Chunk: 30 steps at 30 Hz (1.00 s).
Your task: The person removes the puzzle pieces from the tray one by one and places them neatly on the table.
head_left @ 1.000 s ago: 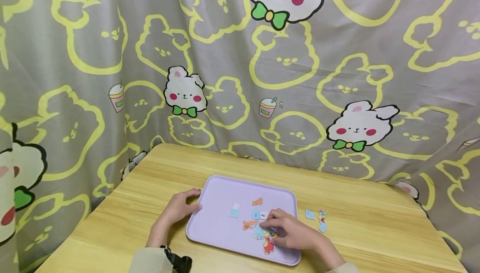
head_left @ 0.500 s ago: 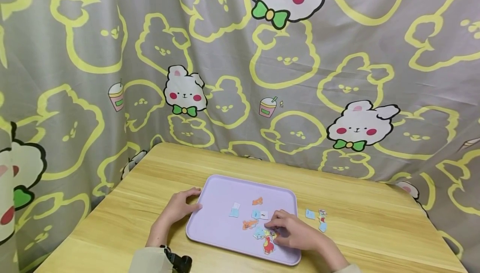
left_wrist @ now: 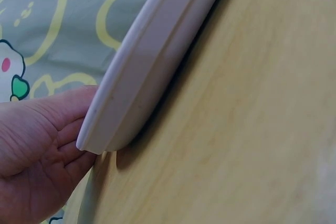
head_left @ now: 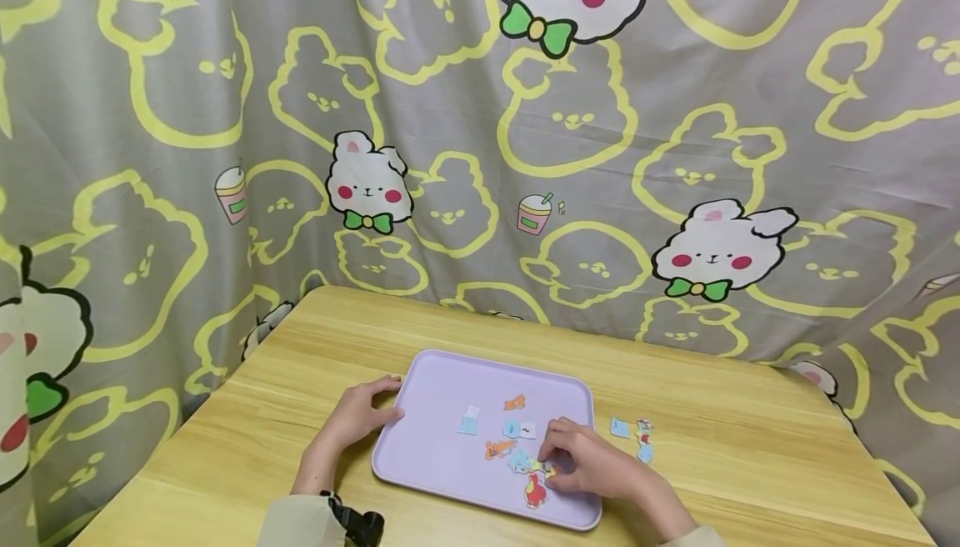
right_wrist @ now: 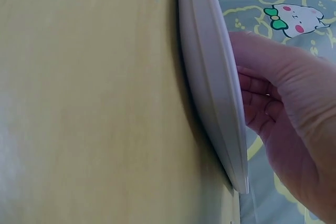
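A lilac tray (head_left: 427, 405) lies on the table, with small cut-out puzzle pieces on it. My left hand (head_left: 360, 409) grips its left edge, the thumb over the rim and the other fingers along the outer side. Over the tray's right part, my right hand (head_left: 588, 459) has its thumb and forefinger bent around a yellow-and-blue puzzle piece (head_left: 540, 467). Next to that piece are a light blue one (head_left: 518, 462) and a red one (head_left: 535, 492). An orange piece (head_left: 498, 449) lies just left of them. In the right wrist view the tray wall (right_wrist: 212, 77) hides the fingertips.
Farther back on the tray lie another orange piece (head_left: 514, 403), a blue piece (head_left: 512, 429) beside a white one (head_left: 528, 430), and a blue-white pair (head_left: 469, 421). Beyond the tray's right rim, several pieces (head_left: 619, 427) rest on the wooden table (head_left: 735, 455). A patterned curtain (head_left: 450, 113) surrounds the table.
My right hand's forefinger has drawn back to the right, uncovering more of the light blue and yellow pieces. The left hand stays at the tray's edge.
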Motion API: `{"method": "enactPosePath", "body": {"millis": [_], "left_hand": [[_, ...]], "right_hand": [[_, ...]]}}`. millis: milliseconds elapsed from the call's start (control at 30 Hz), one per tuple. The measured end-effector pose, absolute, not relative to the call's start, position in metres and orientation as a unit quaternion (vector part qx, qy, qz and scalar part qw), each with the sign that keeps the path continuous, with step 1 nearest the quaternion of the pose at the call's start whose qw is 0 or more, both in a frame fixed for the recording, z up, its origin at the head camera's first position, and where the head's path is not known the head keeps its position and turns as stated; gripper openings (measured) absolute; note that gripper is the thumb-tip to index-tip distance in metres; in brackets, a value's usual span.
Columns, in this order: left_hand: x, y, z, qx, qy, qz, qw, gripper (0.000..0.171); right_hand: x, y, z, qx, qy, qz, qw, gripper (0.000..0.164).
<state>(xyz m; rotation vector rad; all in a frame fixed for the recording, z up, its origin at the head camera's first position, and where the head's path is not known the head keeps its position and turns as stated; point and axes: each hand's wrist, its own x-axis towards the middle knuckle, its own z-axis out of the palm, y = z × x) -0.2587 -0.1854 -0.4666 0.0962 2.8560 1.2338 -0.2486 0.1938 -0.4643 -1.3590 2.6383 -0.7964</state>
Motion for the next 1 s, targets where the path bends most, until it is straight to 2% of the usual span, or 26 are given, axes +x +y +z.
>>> {"method": "enactPosePath", "body": {"millis": [333,700,1000], "left_hand": [[-0.258,-0.185,-0.467,0.03,0.918,0.396,0.017,0.043],[-0.259,-0.185,-0.468,0.032,0.918,0.395,0.015,0.043],[-0.26,-0.186,-0.471,0.027,0.917,0.397,0.018,0.043]], "right_hand": [[-0.244,0.193,-0.472,-0.442,0.85,-0.286,0.0,0.015],[-0.24,0.187,-0.487,-0.432,0.796,-0.408,-0.113,0.026],[-0.238,0.186,-0.488,-0.408,0.795,-0.429,-0.13,0.028]]}}
